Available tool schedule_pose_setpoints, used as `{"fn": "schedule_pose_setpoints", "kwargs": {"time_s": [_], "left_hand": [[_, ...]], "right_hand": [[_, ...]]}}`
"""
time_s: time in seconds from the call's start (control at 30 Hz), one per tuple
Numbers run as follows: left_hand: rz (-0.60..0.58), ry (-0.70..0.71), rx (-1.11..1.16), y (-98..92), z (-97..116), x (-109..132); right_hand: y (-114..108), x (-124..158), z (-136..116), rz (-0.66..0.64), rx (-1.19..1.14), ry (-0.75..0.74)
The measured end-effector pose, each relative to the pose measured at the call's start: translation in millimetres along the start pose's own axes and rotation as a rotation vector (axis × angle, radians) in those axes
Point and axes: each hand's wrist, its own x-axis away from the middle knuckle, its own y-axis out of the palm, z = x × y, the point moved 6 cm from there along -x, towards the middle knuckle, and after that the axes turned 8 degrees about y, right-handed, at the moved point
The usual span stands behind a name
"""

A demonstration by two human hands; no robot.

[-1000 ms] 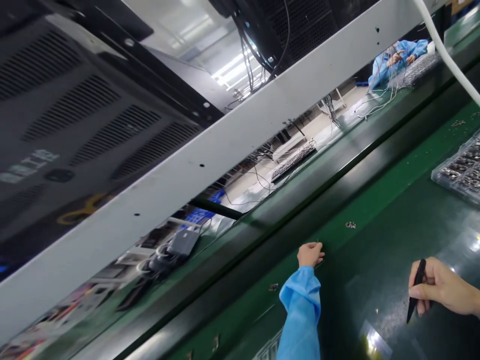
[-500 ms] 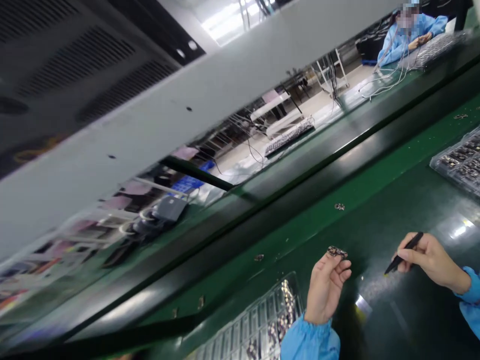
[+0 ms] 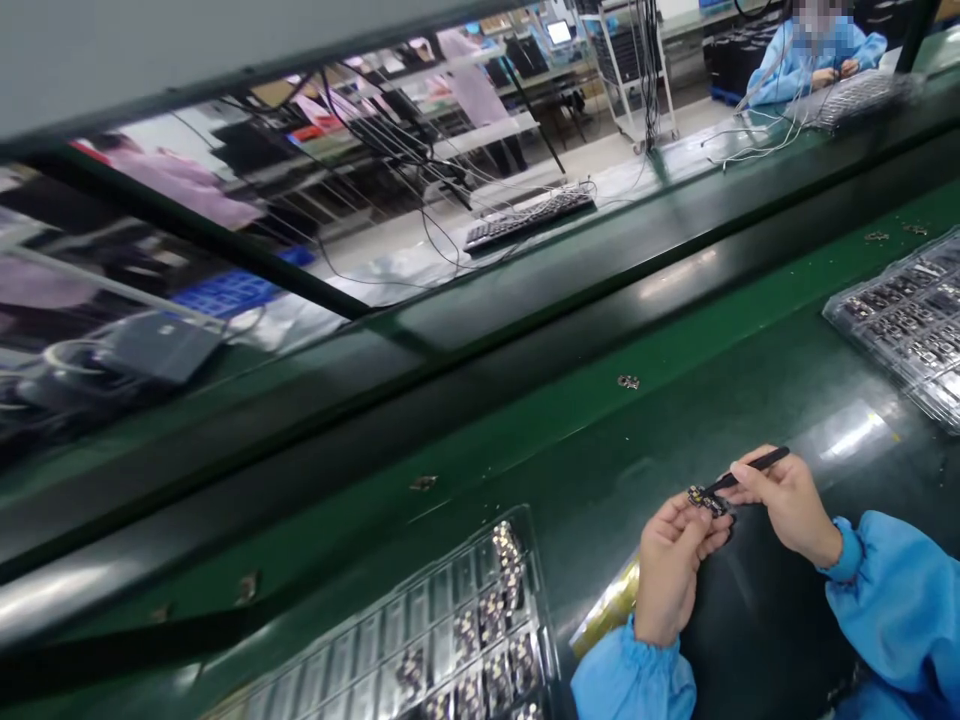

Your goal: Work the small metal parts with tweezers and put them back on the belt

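My left hand (image 3: 670,570) pinches a small dark circuit board (image 3: 706,500) between its fingertips. My right hand (image 3: 784,503) grips black tweezers (image 3: 754,468), whose tip rests at the board's edge. Both hands sit close together above the dark green bench surface (image 3: 750,400). Just left of my left hand lies a clear plastic tray (image 3: 420,635) with rows of small boards in its pockets. A similar loaded tray (image 3: 907,325) lies at the far right. A small loose board (image 3: 628,382) rests on the bench beyond my hands.
A yellowish packet (image 3: 607,605) lies under my left wrist. Further along the bench, a co-worker in a blue smock (image 3: 817,50) sits by another tray. Beyond the bench's raised dark edge are a keyboard (image 3: 529,218), loose cables and a grey device (image 3: 161,347).
The view has swung, bringing the tray near my left hand fully into sight. My left hand now holds the board, and my hands have moved together, bringing the tweezers to the board.
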Motion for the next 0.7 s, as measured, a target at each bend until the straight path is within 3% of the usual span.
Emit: {"fn": "schedule_pose_setpoints", "kwargs": {"time_s": [0.33, 0.7], "left_hand": [[0.042, 0.037, -0.016, -1.7, -8.4, -3.1], [0.015, 0.038, -0.035, 1.5, -8.5, -3.0]], "right_hand": [[-0.8, 2.1, -0.2, 0.057, 0.193, -0.070], [-1.2, 2.1, 1.9, 0.071, 0.198, -0.052]]}}
